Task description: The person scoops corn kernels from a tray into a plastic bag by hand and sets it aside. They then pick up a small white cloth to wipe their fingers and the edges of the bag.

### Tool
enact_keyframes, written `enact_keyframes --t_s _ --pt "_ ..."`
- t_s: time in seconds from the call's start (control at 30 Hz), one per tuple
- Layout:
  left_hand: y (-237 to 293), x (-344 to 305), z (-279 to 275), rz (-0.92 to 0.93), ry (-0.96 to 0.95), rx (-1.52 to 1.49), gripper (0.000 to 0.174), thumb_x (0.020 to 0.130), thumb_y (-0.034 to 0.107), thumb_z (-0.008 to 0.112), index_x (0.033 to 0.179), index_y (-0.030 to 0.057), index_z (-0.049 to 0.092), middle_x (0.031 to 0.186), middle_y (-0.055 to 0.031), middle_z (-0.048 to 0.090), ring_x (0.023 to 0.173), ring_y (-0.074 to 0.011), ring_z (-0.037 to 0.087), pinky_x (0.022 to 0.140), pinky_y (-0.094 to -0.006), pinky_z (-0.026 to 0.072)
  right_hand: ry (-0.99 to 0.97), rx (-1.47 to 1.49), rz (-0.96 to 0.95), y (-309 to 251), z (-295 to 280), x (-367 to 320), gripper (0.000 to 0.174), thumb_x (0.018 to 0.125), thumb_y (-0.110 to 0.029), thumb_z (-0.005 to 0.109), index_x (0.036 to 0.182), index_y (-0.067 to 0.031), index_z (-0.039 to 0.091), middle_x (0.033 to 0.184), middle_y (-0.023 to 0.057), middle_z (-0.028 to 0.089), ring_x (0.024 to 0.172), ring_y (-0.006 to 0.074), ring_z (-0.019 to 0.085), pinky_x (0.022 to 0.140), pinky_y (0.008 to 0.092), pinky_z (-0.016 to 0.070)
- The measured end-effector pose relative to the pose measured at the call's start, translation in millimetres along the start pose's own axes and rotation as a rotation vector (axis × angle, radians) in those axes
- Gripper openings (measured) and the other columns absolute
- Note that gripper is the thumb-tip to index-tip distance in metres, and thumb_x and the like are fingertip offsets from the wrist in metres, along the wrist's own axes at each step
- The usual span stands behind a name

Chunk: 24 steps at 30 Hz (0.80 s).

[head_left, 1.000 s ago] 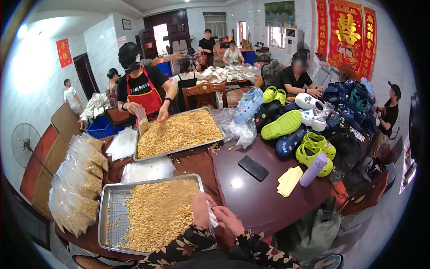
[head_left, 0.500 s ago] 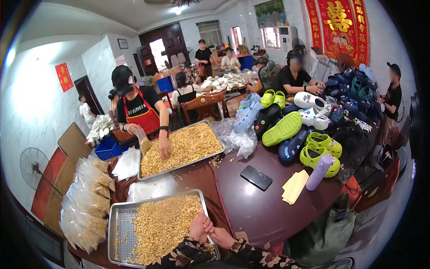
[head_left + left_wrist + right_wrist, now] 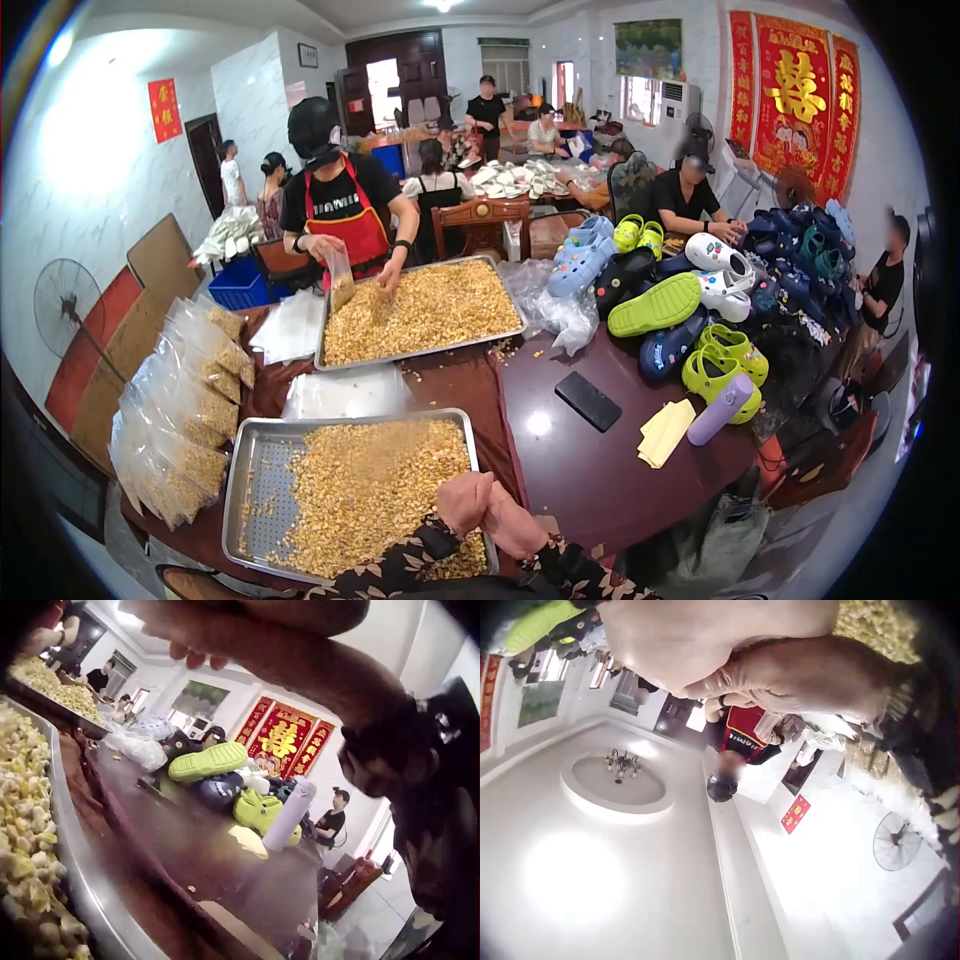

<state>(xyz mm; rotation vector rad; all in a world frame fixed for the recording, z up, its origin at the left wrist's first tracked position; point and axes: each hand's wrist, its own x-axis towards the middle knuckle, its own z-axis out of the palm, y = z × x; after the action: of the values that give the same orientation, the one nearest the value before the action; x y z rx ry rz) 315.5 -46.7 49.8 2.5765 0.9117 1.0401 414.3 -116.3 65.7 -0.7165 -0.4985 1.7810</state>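
My left hand [image 3: 465,502] and right hand [image 3: 515,527] are clasped together at the right edge of a perforated metal tray [image 3: 236,500]. Yellow corn kernels [image 3: 360,480] fill most of that tray. In the right wrist view the left hand [image 3: 802,675] lies against the right hand [image 3: 712,630], close in front of the camera. The left wrist view has the tray's rim [image 3: 86,874] at lower left, below both hands. Whatever lies between the palms is hidden, and I cannot tell if the fingers pinch anything.
Filled clear bags [image 3: 180,430] stand along the left. Flat plastic bags [image 3: 345,392] lie behind the near tray. Across the table, a person in a red apron [image 3: 355,225] works at another corn tray [image 3: 420,310]. A phone [image 3: 588,401], yellow cloth [image 3: 664,433], lilac bottle [image 3: 721,409] and clogs [image 3: 655,304] are to the right.
A crumpled white piece between my hands has gone out of sight as they closed together. The person in the apron dipped a hand into the corn and raised it slightly. The head view has shifted.
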Motion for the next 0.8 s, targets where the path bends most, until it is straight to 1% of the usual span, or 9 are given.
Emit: enact_keyframes --t_s 0.07,0.13,0.2,0.3,0.4,0.43,0.6,0.7,0.8 --pt "0 3 6 -0.092 0.067 -0.122 0.034 0.091 0.025 0.046 0.065 0.0056 0.055 0.056 -0.0128 0.052 0.051 -0.0307 0.053 0.049 -0.0415 0.0410 -0.038 -0.002 -0.012 4 -3 -4 0.049 0.099 -0.037 0.025 0.132 -0.0015 0.032 0.131 0.0056 0.040 0.120 0.0163 0.040 0.103 0.0323 0.0287" --pt "-5 1 11 -0.587 -0.015 -0.472 0.047 0.094 0.032 0.039 0.059 0.0041 0.054 0.054 -0.0140 0.051 0.050 -0.0310 0.052 0.049 -0.0381 0.0409 0.143 -0.131 0.053 4 8 -11 0.043 0.098 -0.029 0.034 0.130 -0.0005 0.036 0.129 0.0065 0.042 0.119 0.0167 0.040 0.102 0.0313 0.0290" --pt "-9 1 12 -0.639 -0.014 -0.518 0.054 0.095 0.037 0.036 0.057 0.0033 0.054 0.053 -0.0112 0.054 0.048 -0.0256 0.053 0.048 -0.0358 0.0402 0.125 -0.224 0.004 1 8 -18 0.041 0.097 -0.026 0.038 0.128 0.0000 0.039 0.125 0.0068 0.045 0.116 0.0163 0.043 0.100 0.0309 0.0317" --pt "-14 -5 10 -0.965 -0.082 -1.175 0.050 0.095 0.040 0.037 0.069 0.0017 0.057 0.065 -0.0048 0.057 0.060 -0.0136 0.053 0.055 -0.0306 0.0430 0.101 -0.263 -0.030 6 -15 -14 0.035 0.095 -0.022 0.043 0.122 -0.0001 0.046 0.117 0.0063 0.052 0.109 0.0147 0.048 0.093 0.0300 0.0374" --pt "32 7 -6 -0.775 -0.056 -1.237 0.046 0.095 0.038 0.037 0.080 0.0005 0.059 0.077 -0.0059 0.059 0.072 -0.0131 0.055 0.066 -0.0259 0.0440 0.224 -0.104 -0.040 14 -6 -8 0.028 0.094 -0.021 0.046 0.114 -0.0027 0.051 0.106 0.0033 0.057 0.095 0.0109 0.054 0.081 0.0269 0.0432" --pt "37 4 -10 -0.730 -0.109 -1.119 0.036 0.095 0.028 0.037 0.088 -0.0021 0.054 0.095 -0.0118 0.060 0.089 -0.0155 0.055 0.081 -0.0259 0.0421 0.224 -0.060 -0.133 18 -6 -3 0.026 0.094 -0.022 0.047 0.110 -0.0022 0.054 0.103 0.0025 0.057 0.092 0.0093 0.053 0.078 0.0249 0.0425" --pt "58 1 -10 -0.612 0.121 -1.015 0.021 0.094 0.016 0.044 0.102 -0.0021 0.047 0.094 -0.0115 0.060 0.088 -0.0150 0.056 0.082 -0.0270 0.0427 0.278 -0.211 -0.300 76 -80 40 0.024 0.092 -0.022 0.051 0.103 -0.0025 0.057 0.094 0.0002 0.057 0.085 0.0075 0.053 0.070 0.0235 0.0427" --pt "60 -3 2 -0.741 0.266 -1.204 0.020 0.094 0.020 0.044 0.093 0.0005 0.047 0.069 -0.0051 0.053 0.060 -0.0119 0.055 0.057 -0.0246 0.0450 0.276 -0.452 -0.403 147 -140 76 0.023 0.091 -0.022 0.051 0.103 -0.0025 0.056 0.093 0.0001 0.058 0.083 0.0080 0.053 0.069 0.0238 0.0428" --pt "40 -2 -5 -0.854 0.222 -1.287 0.027 0.095 0.026 0.045 0.080 0.0040 0.047 0.055 -0.0005 0.043 0.045 -0.0099 0.046 0.046 -0.0247 0.0407 0.277 -0.605 -0.471 157 -146 99 0.023 0.090 -0.022 0.051 0.102 -0.0024 0.056 0.092 0.0001 0.058 0.082 0.0083 0.054 0.069 0.0240 0.0430"
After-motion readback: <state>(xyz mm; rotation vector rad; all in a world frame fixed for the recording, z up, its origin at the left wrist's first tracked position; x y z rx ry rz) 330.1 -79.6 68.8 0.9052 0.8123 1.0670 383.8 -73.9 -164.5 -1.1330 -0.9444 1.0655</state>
